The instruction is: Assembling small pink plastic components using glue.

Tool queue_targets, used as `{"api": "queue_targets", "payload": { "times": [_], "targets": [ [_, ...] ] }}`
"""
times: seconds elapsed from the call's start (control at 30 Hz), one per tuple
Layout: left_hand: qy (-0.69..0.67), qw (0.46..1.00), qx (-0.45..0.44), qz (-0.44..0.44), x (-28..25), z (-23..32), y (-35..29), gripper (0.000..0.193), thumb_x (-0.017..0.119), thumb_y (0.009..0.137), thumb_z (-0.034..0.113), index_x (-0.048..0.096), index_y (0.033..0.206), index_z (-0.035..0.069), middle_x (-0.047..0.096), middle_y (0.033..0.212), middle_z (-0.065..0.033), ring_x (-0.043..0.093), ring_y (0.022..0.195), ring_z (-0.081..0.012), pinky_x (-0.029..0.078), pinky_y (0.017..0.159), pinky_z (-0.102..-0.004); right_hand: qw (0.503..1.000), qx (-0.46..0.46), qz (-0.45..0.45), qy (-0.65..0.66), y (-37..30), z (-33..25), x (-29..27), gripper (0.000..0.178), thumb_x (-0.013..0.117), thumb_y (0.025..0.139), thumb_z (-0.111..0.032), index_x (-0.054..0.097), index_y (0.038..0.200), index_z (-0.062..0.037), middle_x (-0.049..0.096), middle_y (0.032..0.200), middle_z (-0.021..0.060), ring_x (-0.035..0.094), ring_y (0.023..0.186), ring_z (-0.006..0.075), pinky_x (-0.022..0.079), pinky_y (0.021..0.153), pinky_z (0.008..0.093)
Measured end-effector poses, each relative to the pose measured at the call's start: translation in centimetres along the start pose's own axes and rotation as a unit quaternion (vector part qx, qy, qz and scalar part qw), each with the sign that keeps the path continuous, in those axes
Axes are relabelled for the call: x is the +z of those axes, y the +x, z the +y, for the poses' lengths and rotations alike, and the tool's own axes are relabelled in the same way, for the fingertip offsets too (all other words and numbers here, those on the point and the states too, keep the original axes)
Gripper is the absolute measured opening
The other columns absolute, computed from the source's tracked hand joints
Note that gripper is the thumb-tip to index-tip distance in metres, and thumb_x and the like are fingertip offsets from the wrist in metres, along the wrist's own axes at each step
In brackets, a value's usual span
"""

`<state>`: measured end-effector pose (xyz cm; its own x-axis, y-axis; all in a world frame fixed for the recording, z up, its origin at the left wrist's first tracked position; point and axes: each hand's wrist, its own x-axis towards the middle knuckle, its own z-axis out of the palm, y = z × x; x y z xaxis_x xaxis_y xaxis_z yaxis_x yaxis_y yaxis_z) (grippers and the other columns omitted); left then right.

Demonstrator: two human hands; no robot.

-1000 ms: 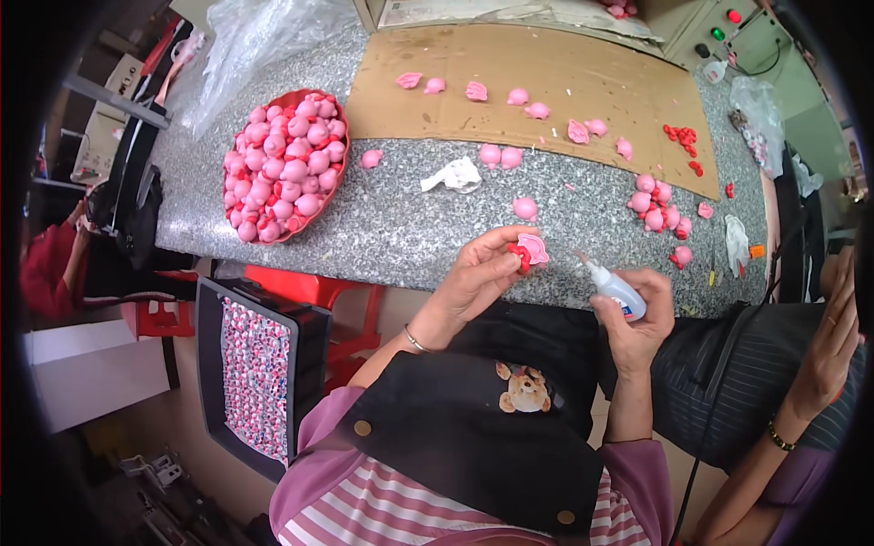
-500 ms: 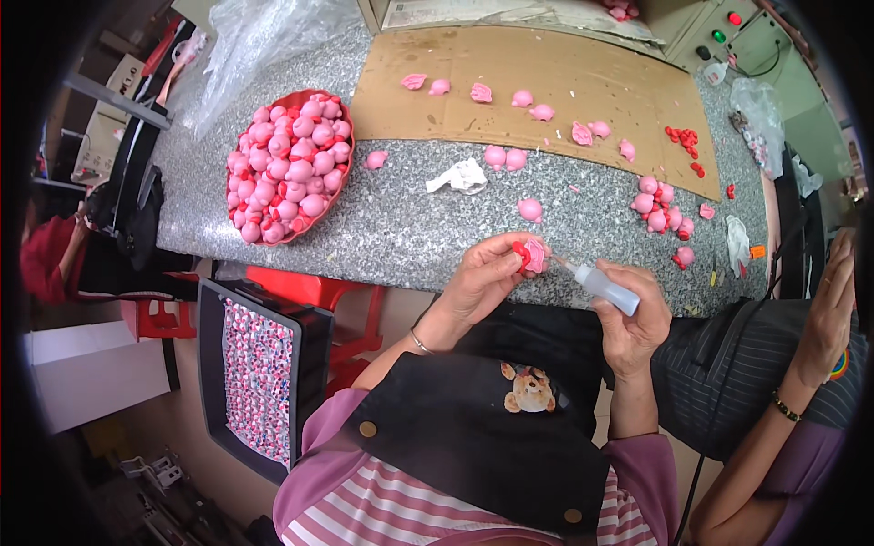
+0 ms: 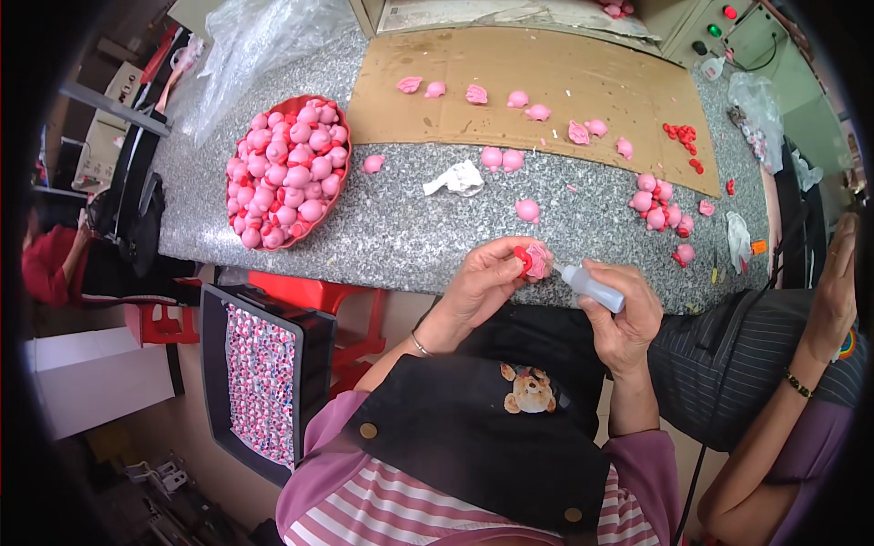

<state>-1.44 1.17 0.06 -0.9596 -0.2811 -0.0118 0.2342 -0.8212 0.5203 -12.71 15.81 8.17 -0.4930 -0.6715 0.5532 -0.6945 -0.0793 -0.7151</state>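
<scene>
Left hand (image 3: 482, 278) nearly closed, thumb and fingers pinching pink piece (image 3: 537, 262) and red part (image 3: 522, 260) at its 2 o'clock, above near edge of tabletop (image 3: 391, 237). Right hand (image 3: 625, 314) curled round squeeze bottle (image 3: 597, 289); nozzle aims at piece, right hand's 10 o'clock, contact unclear. Pink ball (image 3: 527, 211) on tabletop, piece's 12 o'clock.

In my left grip (image 3: 485, 280) I'm holding a ridged pink piece (image 3: 538, 261), a red part (image 3: 523, 260) touching its left side; in my right grip (image 3: 626, 314), a translucent squeeze bottle (image 3: 596, 289) is slanting up-left, nozzle pointing at the pink piece.
</scene>
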Motion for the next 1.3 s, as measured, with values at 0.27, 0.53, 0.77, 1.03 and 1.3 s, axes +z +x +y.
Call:
{"api": "queue_targets", "payload": {
  "times": [0.27, 0.53, 0.77, 1.03, 1.3],
  "targets": [
    [0.007, 1.000, -0.004, 0.002, -0.11, -0.07, -0.07, 0.033, 0.058, 0.089, 0.015, 0.053, 0.118, -0.001, 0.060, 0.108, -0.0139, 0.058, 0.097, -0.0185, 0.045, 0.088, -0.0320, 1.000, 0.004, -0.003, -0.002, 0.05, -0.01, 0.09, 0.027, 0.074, 0.069, -0.003, 0.061, 0.092, 0.0000, 0.067, 0.088, 0.0168, 0.066, 0.075, 0.0257, 0.051, 0.063, 0.0304],
    [0.012, 1.000, -0.005, 0.014, 0.04, -0.08, -0.21, 0.029, 0.059, 0.088, 0.014, 0.055, 0.113, 0.000, 0.060, 0.107, -0.0117, 0.059, 0.095, -0.0166, 0.045, 0.088, -0.0314, 1.000, -0.005, -0.012, -0.012, 0.04, -0.05, 0.12, 0.029, 0.075, 0.068, -0.003, 0.061, 0.093, -0.0006, 0.067, 0.087, 0.0165, 0.066, 0.075, 0.0261, 0.051, 0.063, 0.0307],
    [0.010, 1.000, -0.010, 0.011, -0.25, -0.22, -0.39, 0.029, 0.059, 0.087, 0.012, 0.055, 0.113, 0.000, 0.060, 0.107, -0.0113, 0.059, 0.095, -0.0165, 0.045, 0.089, -0.0318, 1.000, 0.006, -0.010, -0.018, -0.06, -0.14, 0.15, 0.028, 0.075, 0.067, -0.003, 0.061, 0.092, -0.0006, 0.067, 0.087, 0.0161, 0.066, 0.075, 0.0263, 0.051, 0.063, 0.0306],
    [0.014, 1.000, 0.001, 0.012, -0.22, -0.34, -0.37, 0.029, 0.059, 0.087, 0.010, 0.055, 0.114, 0.000, 0.060, 0.108, -0.0115, 0.059, 0.097, -0.0172, 0.045, 0.091, -0.0334, 1.000, -0.004, -0.007, -0.010, -0.03, -0.25, 0.09, 0.028, 0.075, 0.067, -0.003, 0.061, 0.092, 0.0001, 0.067, 0.087, 0.0162, 0.066, 0.075, 0.0263, 0.051, 0.064, 0.0307],
    [0.033, 0.999, 0.000, 0.006, -0.67, -0.50, -0.49, 0.034, 0.061, 0.085, 0.015, 0.054, 0.116, 0.001, 0.059, 0.112, -0.0139, 0.058, 0.100, -0.0208, 0.042, 0.093, -0.0366, 1.000, 0.007, -0.001, -0.009, -0.15, -0.32, 0.02, 0.028, 0.075, 0.067, -0.003, 0.062, 0.092, 0.0002, 0.067, 0.087, 0.0163, 0.066, 0.076, 0.0265, 0.051, 0.064, 0.0311]
  ]
}}
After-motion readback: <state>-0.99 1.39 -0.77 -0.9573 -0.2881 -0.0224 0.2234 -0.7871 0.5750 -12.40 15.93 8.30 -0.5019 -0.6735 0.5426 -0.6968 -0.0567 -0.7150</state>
